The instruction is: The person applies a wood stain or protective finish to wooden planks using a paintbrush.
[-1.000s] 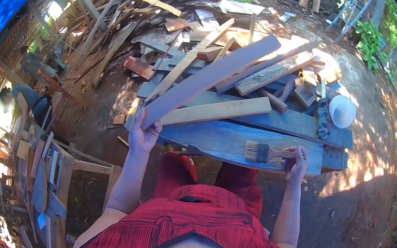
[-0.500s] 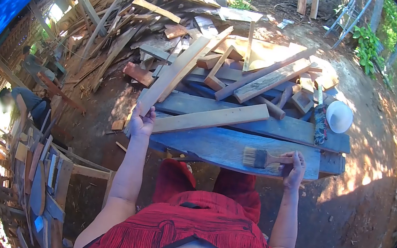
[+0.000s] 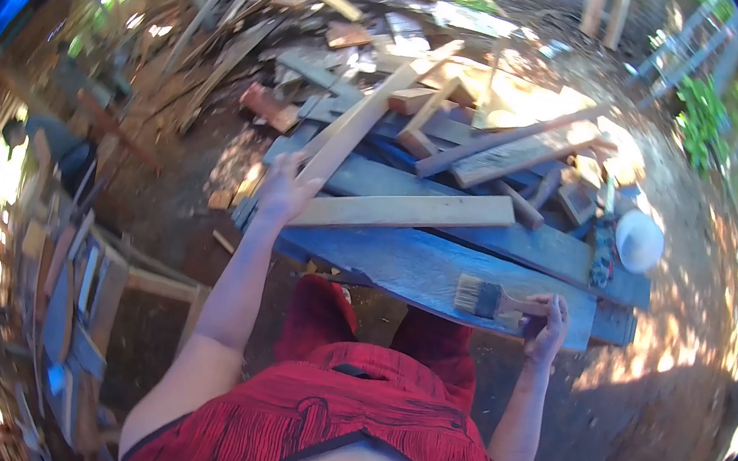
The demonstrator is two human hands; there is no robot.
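Note:
My left hand (image 3: pixel 279 194) is at the near end of a long pale wooden board (image 3: pixel 366 120), its fingers along the left side and thumb out to the right. The far end of that board leans over the wood pile. In my right hand (image 3: pixel 547 328) is a wide paintbrush (image 3: pixel 488 298), held by its handle with the bristles pointing left. The brush is over a broad plank (image 3: pixel 384 255) just in front of me. Between the hands, a shorter pale wooden piece (image 3: pixel 408 210) lies across the planks.
A white bowl (image 3: pixel 639 241) stands at the right end of the planks, beside a dark, patterned narrow object (image 3: pixel 603 250). Several offcuts are heaped behind. A ladder (image 3: pixel 695 54) stands at the back right. A person (image 3: pixel 66 147) is at far left, near stacked timber (image 3: pixel 85 288).
The pale board has turned and shifted, now showing a narrower face, and my left hand has moved up and right with it. The paintbrush stays in my right hand, nearly unmoved.

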